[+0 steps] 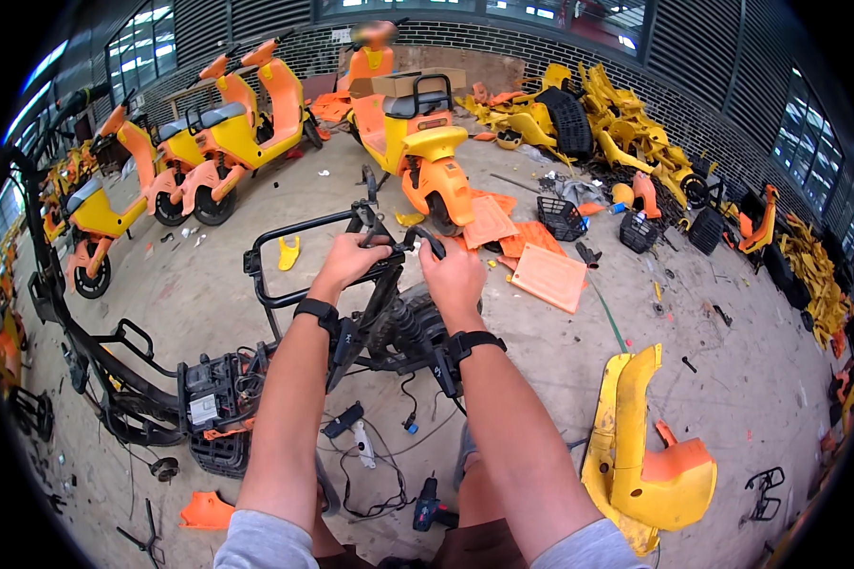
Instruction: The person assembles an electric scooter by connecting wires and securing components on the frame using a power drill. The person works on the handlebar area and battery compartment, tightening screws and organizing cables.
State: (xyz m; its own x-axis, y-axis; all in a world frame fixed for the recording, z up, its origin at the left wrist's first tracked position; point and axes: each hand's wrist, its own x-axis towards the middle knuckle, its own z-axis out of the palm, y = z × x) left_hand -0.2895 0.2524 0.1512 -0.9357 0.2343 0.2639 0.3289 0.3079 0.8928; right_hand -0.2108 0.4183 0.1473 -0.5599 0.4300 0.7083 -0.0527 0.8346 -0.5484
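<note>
In front of me stands a stripped black scooter frame [299, 220], with a shock absorber [410, 327] and a wheel partly hidden below it. My left hand [351, 258] is closed on a black metal bar at the frame's upper end; its fingertips are partly hidden. Just to the right, my right hand [454, 281] is wrapped round a black curved piece [429, 239] by the same end. Whether that piece is fixed to the frame, I cannot tell. A dark strap circles each wrist.
A cordless drill [427, 504] and loose cables [380, 507] lie at my feet. To the right is a yellow-orange body panel [650, 465]. Orange panels [547, 277] lie beyond the frame, near a yellow-orange scooter [432, 180]. Yellow parts [626, 119] are heaped by the wall.
</note>
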